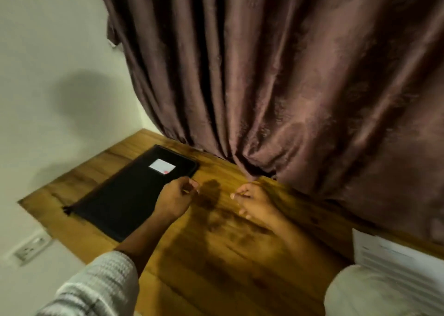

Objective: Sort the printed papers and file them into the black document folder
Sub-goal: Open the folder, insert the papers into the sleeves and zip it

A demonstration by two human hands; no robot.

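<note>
the black folder (134,193) lies closed on the desk (240,255). left hand (175,198) at its right edge, right hand (254,200) further right, both loosely curled, empty. papers (398,262) sit far right of it. next, i think, unzip the folder.

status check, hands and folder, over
Both hands empty, fingers loosely curled: left hand by the black folder, right hand over the desk. Folder closed, flat; printed papers far right, unfiled. Nothing in the way.
</note>
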